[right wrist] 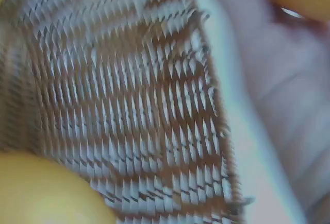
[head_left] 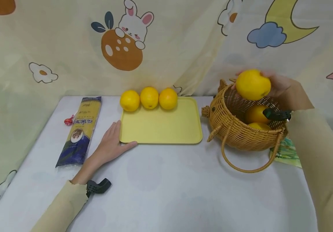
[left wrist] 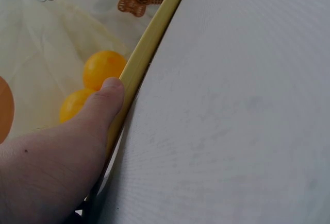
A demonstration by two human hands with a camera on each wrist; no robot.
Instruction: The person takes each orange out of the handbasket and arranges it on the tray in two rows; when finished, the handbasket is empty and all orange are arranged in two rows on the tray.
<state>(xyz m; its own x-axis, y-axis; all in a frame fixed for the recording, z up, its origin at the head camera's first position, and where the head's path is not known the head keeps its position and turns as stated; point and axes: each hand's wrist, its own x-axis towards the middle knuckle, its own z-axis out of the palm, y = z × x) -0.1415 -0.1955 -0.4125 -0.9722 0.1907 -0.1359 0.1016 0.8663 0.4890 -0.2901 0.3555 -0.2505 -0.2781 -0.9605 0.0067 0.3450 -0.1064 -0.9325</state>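
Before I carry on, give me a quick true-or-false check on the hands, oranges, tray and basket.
1. Three oranges sit side by side along the far edge of the yellow tray. True.
2. The right hand is empty. False: the right hand holds an orange at the basket.
3. The left hand touches the tray at its near left corner. True.
4. No fruit lies inside the basket. False: at least two oranges are in it.
5. The long packet lies to the left of the tray. True.

Right fingers [head_left: 268, 76] hold fruit [head_left: 252, 85] over a basket [head_left: 243, 137].
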